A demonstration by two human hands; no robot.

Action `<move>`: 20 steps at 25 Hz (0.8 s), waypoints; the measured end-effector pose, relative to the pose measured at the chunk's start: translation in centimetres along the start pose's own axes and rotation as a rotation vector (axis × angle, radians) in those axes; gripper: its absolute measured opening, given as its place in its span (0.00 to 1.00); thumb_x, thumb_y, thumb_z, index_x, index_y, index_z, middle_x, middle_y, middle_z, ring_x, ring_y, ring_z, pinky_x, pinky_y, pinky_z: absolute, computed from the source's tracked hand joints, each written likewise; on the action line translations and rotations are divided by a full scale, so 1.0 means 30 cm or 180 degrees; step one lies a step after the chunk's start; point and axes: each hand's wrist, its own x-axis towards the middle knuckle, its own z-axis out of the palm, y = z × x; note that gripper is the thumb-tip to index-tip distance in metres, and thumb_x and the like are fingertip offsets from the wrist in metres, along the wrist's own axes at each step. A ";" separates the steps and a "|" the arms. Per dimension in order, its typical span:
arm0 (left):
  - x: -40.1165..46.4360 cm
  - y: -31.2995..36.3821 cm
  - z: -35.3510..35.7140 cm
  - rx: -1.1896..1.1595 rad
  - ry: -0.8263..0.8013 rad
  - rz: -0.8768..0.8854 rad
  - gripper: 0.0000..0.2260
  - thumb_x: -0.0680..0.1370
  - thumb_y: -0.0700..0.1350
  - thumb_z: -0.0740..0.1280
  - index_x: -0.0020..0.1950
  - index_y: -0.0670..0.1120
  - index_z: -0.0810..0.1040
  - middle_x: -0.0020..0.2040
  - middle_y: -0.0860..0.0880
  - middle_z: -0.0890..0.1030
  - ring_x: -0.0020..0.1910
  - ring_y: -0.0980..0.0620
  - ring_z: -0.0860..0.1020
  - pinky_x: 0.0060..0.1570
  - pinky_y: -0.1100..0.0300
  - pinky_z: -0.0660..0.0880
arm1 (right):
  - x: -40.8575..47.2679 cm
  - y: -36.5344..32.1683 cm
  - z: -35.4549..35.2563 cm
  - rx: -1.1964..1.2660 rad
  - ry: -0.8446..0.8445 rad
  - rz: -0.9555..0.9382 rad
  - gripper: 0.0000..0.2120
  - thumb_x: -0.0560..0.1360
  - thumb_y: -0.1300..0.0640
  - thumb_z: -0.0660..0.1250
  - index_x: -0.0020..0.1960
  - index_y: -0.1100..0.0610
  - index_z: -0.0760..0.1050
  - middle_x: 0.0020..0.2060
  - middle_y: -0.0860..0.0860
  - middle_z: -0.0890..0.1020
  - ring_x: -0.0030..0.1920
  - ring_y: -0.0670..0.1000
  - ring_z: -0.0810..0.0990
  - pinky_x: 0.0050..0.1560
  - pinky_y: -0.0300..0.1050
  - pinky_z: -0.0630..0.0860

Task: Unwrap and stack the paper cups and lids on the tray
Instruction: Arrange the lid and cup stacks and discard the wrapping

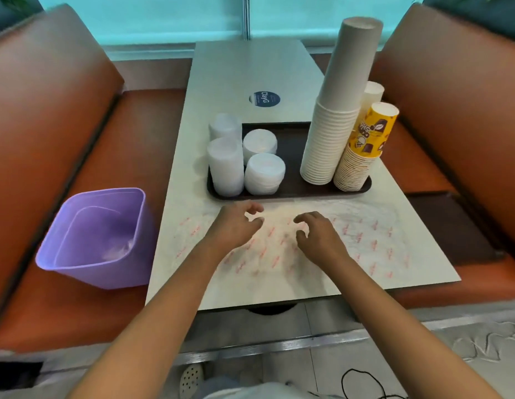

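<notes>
A dark tray [293, 156] on the table carries several stacks of white lids [264, 174] at its left. At its right stand a tall stack of white paper cups [334, 122] and a shorter stack of yellow printed cups [362, 151]. In front of the tray lies a flat clear plastic wrapper [351, 240] with red print. My left hand [236, 223] and my right hand [316, 231] hover just over the wrapper, side by side, fingers loosely curled, holding nothing.
A purple bin [97, 240] with crumpled plastic inside sits on the orange bench [63, 309] at the left. Another orange bench [452, 110] flanks the table on the right. A round blue sticker [264, 98] marks the table [250, 67] behind the tray.
</notes>
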 end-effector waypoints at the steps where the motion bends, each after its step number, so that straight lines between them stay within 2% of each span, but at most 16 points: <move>1: 0.022 0.007 0.043 0.0227 -0.0004 0.0127 0.11 0.76 0.45 0.67 0.58 0.50 0.78 0.59 0.52 0.77 0.52 0.53 0.76 0.51 0.63 0.71 | -0.001 0.059 -0.009 -0.0260 -0.0001 0.0107 0.17 0.77 0.60 0.60 0.65 0.56 0.72 0.67 0.53 0.71 0.65 0.55 0.69 0.64 0.49 0.68; 4: 0.083 0.040 0.158 0.1048 -0.0162 0.0534 0.16 0.78 0.45 0.64 0.66 0.49 0.73 0.69 0.50 0.71 0.65 0.49 0.70 0.62 0.57 0.68 | -0.010 0.201 -0.045 -0.1066 -0.0070 0.0305 0.22 0.80 0.57 0.55 0.74 0.53 0.61 0.75 0.52 0.59 0.75 0.56 0.55 0.72 0.58 0.56; 6: 0.114 0.054 0.204 0.1599 -0.0333 0.0573 0.19 0.79 0.46 0.62 0.70 0.51 0.68 0.72 0.52 0.67 0.69 0.50 0.67 0.64 0.54 0.65 | 0.001 0.259 -0.065 -0.1246 -0.0166 0.0270 0.23 0.82 0.57 0.51 0.77 0.52 0.53 0.77 0.49 0.53 0.77 0.56 0.46 0.73 0.63 0.46; 8: 0.138 0.060 0.228 0.2057 -0.0505 0.0439 0.21 0.80 0.48 0.61 0.72 0.53 0.65 0.73 0.52 0.65 0.71 0.49 0.64 0.67 0.48 0.61 | 0.028 0.292 -0.081 -0.1282 -0.0289 0.0230 0.24 0.82 0.57 0.48 0.77 0.51 0.49 0.77 0.48 0.53 0.77 0.55 0.44 0.72 0.65 0.41; 10: 0.150 0.058 0.241 0.2346 -0.0621 0.0283 0.21 0.79 0.48 0.61 0.72 0.53 0.64 0.73 0.51 0.65 0.71 0.47 0.64 0.68 0.42 0.56 | 0.054 0.307 -0.085 -0.1324 -0.0358 0.0262 0.25 0.82 0.58 0.49 0.77 0.53 0.49 0.77 0.49 0.55 0.77 0.56 0.45 0.71 0.67 0.40; 13: 0.161 0.056 0.252 0.2432 -0.0610 0.0132 0.19 0.79 0.49 0.61 0.70 0.53 0.67 0.71 0.49 0.67 0.69 0.46 0.65 0.68 0.40 0.55 | 0.069 0.298 -0.085 -0.1262 -0.0266 0.0367 0.23 0.80 0.59 0.53 0.75 0.54 0.57 0.73 0.53 0.62 0.75 0.57 0.54 0.72 0.67 0.42; 17: 0.145 0.055 0.264 0.2337 -0.0361 0.0219 0.15 0.79 0.47 0.62 0.67 0.53 0.71 0.67 0.51 0.72 0.67 0.49 0.68 0.68 0.43 0.54 | 0.079 0.288 -0.109 -0.1338 -0.0058 0.0346 0.18 0.79 0.59 0.55 0.68 0.51 0.67 0.67 0.52 0.69 0.70 0.56 0.62 0.72 0.65 0.43; 20: 0.137 0.044 0.250 0.2081 0.0055 0.0446 0.14 0.80 0.43 0.59 0.63 0.52 0.74 0.60 0.52 0.78 0.62 0.52 0.73 0.71 0.50 0.50 | 0.083 0.298 -0.125 -0.1147 0.0200 0.0390 0.18 0.78 0.63 0.57 0.65 0.51 0.71 0.63 0.51 0.73 0.65 0.54 0.69 0.71 0.57 0.53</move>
